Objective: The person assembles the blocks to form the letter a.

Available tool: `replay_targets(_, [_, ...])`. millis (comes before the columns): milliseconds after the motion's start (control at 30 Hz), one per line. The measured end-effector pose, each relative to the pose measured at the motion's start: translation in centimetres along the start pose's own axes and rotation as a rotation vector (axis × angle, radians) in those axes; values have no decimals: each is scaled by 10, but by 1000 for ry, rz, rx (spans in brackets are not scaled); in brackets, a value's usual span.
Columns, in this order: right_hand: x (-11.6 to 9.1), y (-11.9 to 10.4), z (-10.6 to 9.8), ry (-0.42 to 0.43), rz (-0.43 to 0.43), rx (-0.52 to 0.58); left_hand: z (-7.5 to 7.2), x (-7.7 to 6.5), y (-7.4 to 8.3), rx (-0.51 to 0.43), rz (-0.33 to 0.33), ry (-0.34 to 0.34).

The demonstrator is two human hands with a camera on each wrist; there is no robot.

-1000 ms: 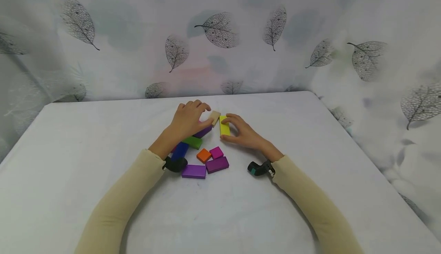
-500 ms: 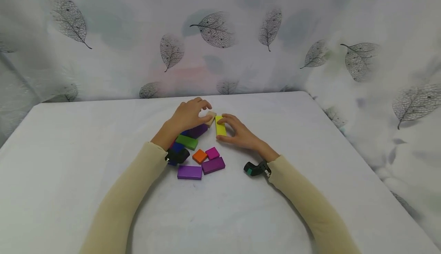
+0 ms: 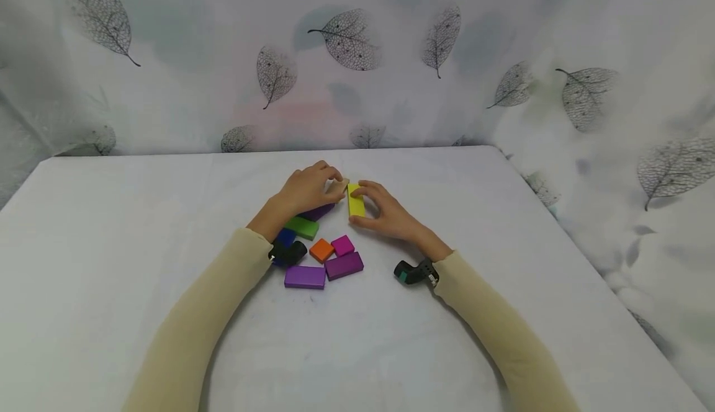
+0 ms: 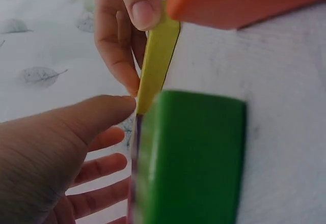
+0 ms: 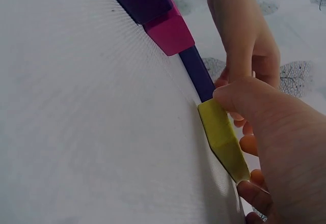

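Note:
My right hand (image 3: 391, 214) grips a yellow block (image 3: 355, 201) lengthwise, thumb at its near end and fingers toward its far end. The right wrist view shows the thumb on one end of that yellow block (image 5: 220, 124) and fingertips at the other. Just left of it, my left hand (image 3: 306, 190) pinches a small beige block (image 3: 337, 186) between thumb and fingers, partly hidden by them. A purple block (image 3: 317, 212) lies beneath the left palm, with a green block (image 3: 302, 227) nearer me. In the left wrist view the green block (image 4: 198, 158) looms in front.
Nearer me lie an orange block (image 3: 321, 250), a magenta block (image 3: 342, 246), a dark purple block (image 3: 344, 266) and a violet block (image 3: 305, 277). A blue block (image 3: 286, 237) is partly under the left wrist camera (image 3: 289, 253). A leaf-print curtain (image 3: 184, 58) hangs behind the white table (image 3: 139, 226).
The left thumb and fingers have closed in on the beige block, which has turned slightly. The right hand keeps its grip on the yellow block. The head view has shifted a little.

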State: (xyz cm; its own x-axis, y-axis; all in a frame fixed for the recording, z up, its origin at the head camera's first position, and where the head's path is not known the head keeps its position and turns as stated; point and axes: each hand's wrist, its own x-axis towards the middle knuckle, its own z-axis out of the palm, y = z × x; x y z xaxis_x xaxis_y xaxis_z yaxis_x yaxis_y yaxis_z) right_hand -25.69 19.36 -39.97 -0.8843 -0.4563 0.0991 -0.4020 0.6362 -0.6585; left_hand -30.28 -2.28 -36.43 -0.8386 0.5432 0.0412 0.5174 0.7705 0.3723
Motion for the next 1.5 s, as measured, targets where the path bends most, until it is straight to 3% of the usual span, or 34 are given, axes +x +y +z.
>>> replay_targets(667, [-1,2,-6,13,15,6,-10,1,-8,-87,-23,-73])
replay_targets(1100, [-1,-2,-4,-21,-7,10,-8,-1,-16,-34,35,-31])
replay_targets(1500, [0,-3,-2,-38,-35,-5,-6,-3,-21,-84,3,-39])
